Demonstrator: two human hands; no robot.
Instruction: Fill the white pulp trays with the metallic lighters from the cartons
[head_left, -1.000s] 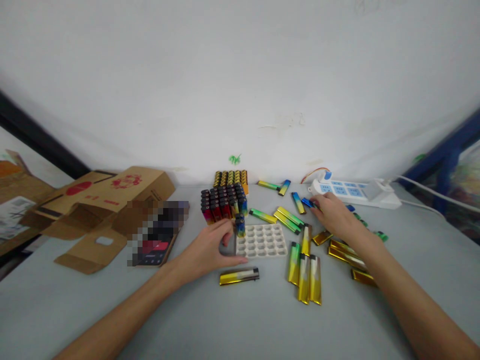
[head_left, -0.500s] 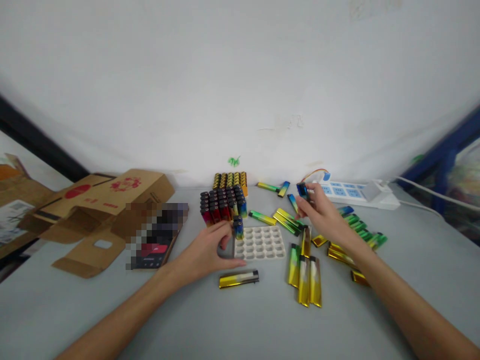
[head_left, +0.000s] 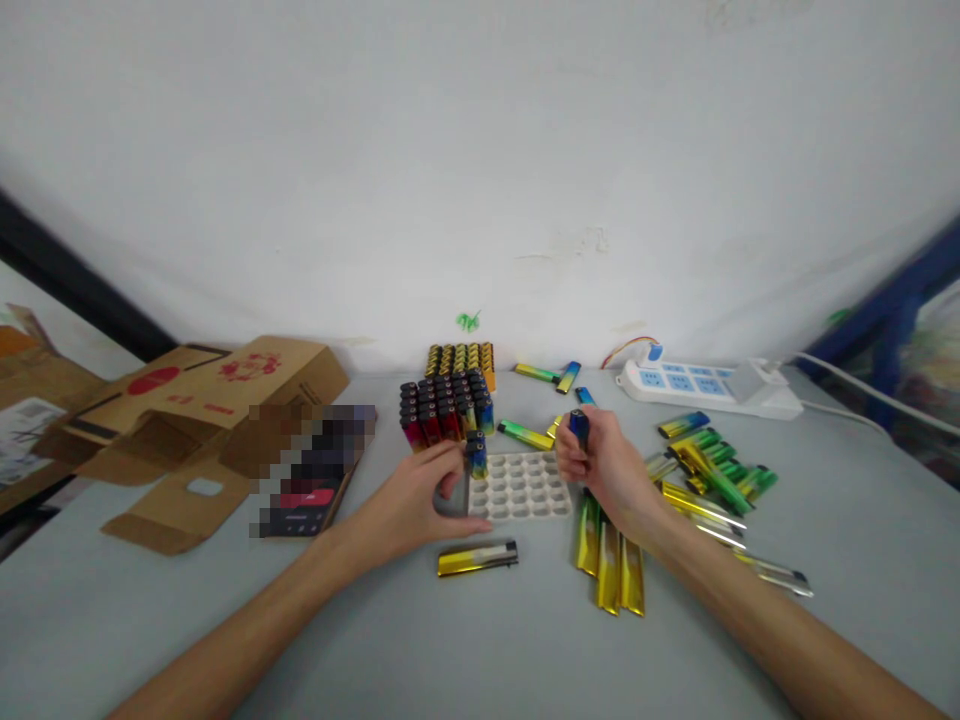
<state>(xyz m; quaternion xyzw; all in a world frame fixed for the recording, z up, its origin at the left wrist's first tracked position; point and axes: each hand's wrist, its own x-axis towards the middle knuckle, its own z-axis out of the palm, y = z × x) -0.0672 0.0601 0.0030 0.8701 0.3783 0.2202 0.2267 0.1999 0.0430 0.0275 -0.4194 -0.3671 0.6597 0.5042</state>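
Observation:
A white tray with rows of small wells lies in the middle of the table. Two blue lighters stand upright at its back left corner. My left hand rests at the tray's left side, thumb and fingers spread apart, the thumb at the front corner and the fingertips beside the standing lighters. Closed around a blue lighter, my right hand is over the tray's right edge, the lighter upright with its black top up. In front of the tray lies a gold lighter.
Behind the tray stand a block of black-topped lighters and a gold-topped block. Loose lighters are scattered to the right. A power strip lies at the back right. On the left are a cardboard box and a partly pixelated dark object.
My right hand has moved left and toward me with the blue lighter, from the scattered lighters to the tray's right edge. My left hand has stayed in place.

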